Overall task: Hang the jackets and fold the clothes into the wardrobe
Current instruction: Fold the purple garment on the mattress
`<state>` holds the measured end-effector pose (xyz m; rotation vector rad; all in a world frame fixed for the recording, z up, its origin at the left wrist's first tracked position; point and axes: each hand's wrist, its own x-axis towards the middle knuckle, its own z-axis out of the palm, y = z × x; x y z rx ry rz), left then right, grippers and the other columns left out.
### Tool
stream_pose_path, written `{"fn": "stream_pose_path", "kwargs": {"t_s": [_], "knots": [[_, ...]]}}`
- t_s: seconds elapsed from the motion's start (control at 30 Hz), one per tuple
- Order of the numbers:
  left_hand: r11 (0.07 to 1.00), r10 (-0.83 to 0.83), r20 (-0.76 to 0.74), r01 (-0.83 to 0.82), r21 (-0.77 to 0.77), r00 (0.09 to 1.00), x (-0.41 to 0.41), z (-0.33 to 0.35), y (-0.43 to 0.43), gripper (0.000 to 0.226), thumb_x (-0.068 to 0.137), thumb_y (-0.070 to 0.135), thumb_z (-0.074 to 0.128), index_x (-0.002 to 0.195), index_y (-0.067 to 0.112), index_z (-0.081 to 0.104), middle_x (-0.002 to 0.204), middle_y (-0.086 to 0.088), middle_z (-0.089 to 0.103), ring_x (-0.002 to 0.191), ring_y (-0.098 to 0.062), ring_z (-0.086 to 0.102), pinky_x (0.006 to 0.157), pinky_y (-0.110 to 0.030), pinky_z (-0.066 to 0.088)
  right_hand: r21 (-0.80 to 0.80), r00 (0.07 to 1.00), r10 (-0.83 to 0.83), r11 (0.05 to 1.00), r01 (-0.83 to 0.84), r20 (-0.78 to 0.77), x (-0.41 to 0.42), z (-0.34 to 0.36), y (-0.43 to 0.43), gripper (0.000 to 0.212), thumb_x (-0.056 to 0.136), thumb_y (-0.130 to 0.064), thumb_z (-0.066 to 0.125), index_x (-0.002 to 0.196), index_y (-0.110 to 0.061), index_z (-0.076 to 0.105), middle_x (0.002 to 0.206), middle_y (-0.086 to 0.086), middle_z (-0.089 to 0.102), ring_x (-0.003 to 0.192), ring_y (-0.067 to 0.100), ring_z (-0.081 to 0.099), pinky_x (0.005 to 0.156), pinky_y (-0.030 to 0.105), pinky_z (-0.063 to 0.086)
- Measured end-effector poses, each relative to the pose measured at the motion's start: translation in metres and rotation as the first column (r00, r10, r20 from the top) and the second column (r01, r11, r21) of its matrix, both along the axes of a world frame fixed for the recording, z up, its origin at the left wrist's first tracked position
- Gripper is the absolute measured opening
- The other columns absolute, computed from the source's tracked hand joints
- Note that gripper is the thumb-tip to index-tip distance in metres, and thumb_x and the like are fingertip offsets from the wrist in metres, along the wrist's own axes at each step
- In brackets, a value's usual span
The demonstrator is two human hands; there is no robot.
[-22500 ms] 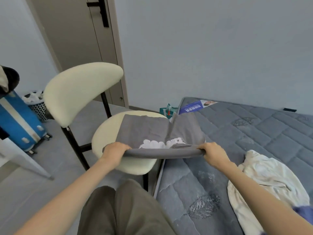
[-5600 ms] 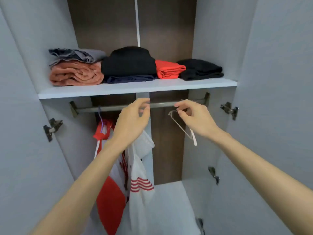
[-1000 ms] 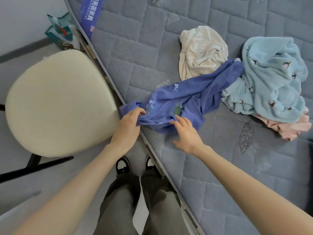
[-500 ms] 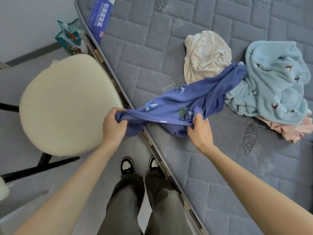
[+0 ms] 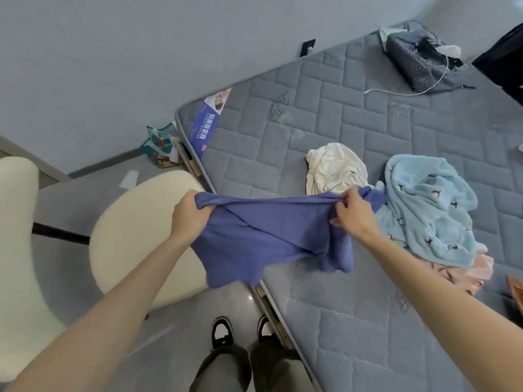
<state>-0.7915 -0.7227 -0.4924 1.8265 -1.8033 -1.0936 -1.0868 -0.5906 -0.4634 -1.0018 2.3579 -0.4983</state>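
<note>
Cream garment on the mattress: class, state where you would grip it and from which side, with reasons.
Probably pinch a raised fold at the left of the cream garment, coming from above-left. It is a crumpled heap; bare mattress lies left, the light-blue fleece crowds its right, the held blue top hides its near edge.
</note>
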Motion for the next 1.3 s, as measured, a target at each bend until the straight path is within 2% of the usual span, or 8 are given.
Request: {"fn": "stream_pose_path", "kwargs": {"t_s": [0.17, 0.3, 0.43, 0.73, 0.87, 1.03, 1.17, 1.3], "knots": [[0.965, 0.146, 0.055, -0.129, -0.229, 0.988, 0.003, 0.089, -0.090, 0.026, 0.091, 0.015, 0.055, 0.112, 0.000, 0.058, 0.114, -0.022, 0.062, 0.105, -0.040, 0.056, 0.077, -0.034, 0.038, -0.245, 0.999, 0.030, 0.969, -0.021, 0.033, 0.008, 0.072, -0.099, 0.007, 0.095, -0.014, 0.048, 0.093, -0.012, 0.041, 0.088, 0.007, 0.052, 0.084, 0.024, 0.046, 0.066, 0.028, 0.024], [0.902, 0.269, -0.032, -0.264, -0.342, 0.963, 0.016, 0.155, -0.141, 0.024, 0.090, 0.011, 0.050, 0.111, 0.002, 0.059, 0.112, -0.020, 0.063, 0.103, -0.039, 0.056, 0.080, -0.037, 0.041, -0.434, 0.992, 0.075, 0.901, -0.024, 0.101, 0.024, 0.129, -0.173, 0.008, 0.096, -0.011, 0.045, 0.093, -0.011, 0.038, 0.080, 0.003, 0.048, 0.078, 0.022, 0.043, 0.060, 0.028, 0.027], [0.828, 0.267, -0.157, -0.309, -0.467, 0.951, 0.032, 0.213, -0.171, 0.019, 0.088, 0.006, 0.049, 0.103, -0.001, 0.058, 0.107, -0.020, 0.062, 0.098, -0.035, 0.056, 0.078, -0.035, 0.040, -0.583, 0.985, 0.127, 0.811, -0.036, 0.116, 0.040, 0.191, -0.225, 0.007, 0.095, -0.007, 0.040, 0.094, -0.011, 0.034, 0.078, -0.002, 0.042, 0.069, 0.016, 0.039, 0.052, 0.015, 0.034], [0.762, 0.122, -0.326, -0.299, -0.575, 0.938, 0.042, 0.255, -0.155, 0.009, 0.084, 0.006, 0.054, 0.084, 0.015, 0.056, 0.081, 0.001, 0.058, 0.072, -0.015, 0.050, 0.060, -0.022, 0.038, -0.775, 0.990, 0.096, 0.632, 0.019, 0.103, 0.043, 0.238, -0.241, 0.011, 0.092, -0.003, 0.042, 0.090, -0.011, 0.035, 0.099, 0.006, 0.052, 0.075, 0.018, 0.047, 0.061, 0.024, 0.037], [0.865, -0.012, -0.280, -0.131, -0.485, 0.960, 0.022, 0.220, -0.118, 0.006, 0.085, 0.015, 0.062, 0.086, 0.020, 0.062, 0.076, 0.010, 0.063, 0.069, -0.001, 0.059, 0.059, -0.013, 0.044, -0.720, 1.000, -0.018, 0.694, 0.015, 0.003, 0.021, 0.201, -0.204, 0.011, 0.089, -0.004, 0.045, 0.087, -0.011, 0.038, 0.084, 0.002, 0.049, 0.062, 0.011, 0.042, 0.047, 0.013, 0.032], [0.922, -0.198, -0.074, 0.160, -0.353, 0.977, -0.016, 0.146, -0.057, 0.012, 0.081, 0.004, 0.063, 0.093, 0.002, 0.062, 0.085, -0.011, 0.066, 0.080, -0.029, 0.060, 0.068, -0.037, 0.047, -0.473, 0.990, 0.024, 0.877, -0.086, -0.136, -0.012, 0.123, -0.130, 0.011, 0.087, -0.001, 0.046, 0.088, -0.009, 0.040, 0.080, 0.009, 0.051, 0.067, 0.027, 0.044, 0.053, 0.035, 0.027], [0.932, -0.304, -0.022, 0.292, -0.216, 0.952, -0.053, 0.076, 0.002, 0.017, 0.077, -0.003, 0.059, 0.091, 0.006, 0.064, 0.085, -0.008, 0.065, 0.084, -0.028, 0.060, 0.068, -0.029, 0.038, -0.334, 0.975, 0.138, 0.923, -0.190, -0.174, -0.033, 0.048, -0.060, 0.020, 0.077, 0.006, 0.045, 0.089, -0.008, 0.036, 0.072, 0.004, 0.044, 0.058, 0.022, 0.036, 0.048, 0.034, 0.018], [0.929, -0.361, -0.009, 0.358, -0.091, 0.933, -0.087, -0.002, 0.052, 0.029, 0.074, -0.007, 0.053, 0.096, 0.005, 0.067, 0.092, -0.010, 0.066, 0.086, -0.028, 0.058, 0.069, -0.028, 0.037, -0.099, 0.952, 0.185, 0.972, -0.214, -0.244, -0.056, -0.037, 0.002, 0.025, 0.079, 0.005, 0.049, 0.104, 0.000, 0.050, 0.096, 0.018, 0.054, 0.080, 0.037, 0.049, 0.060, 0.038, 0.029]]}}
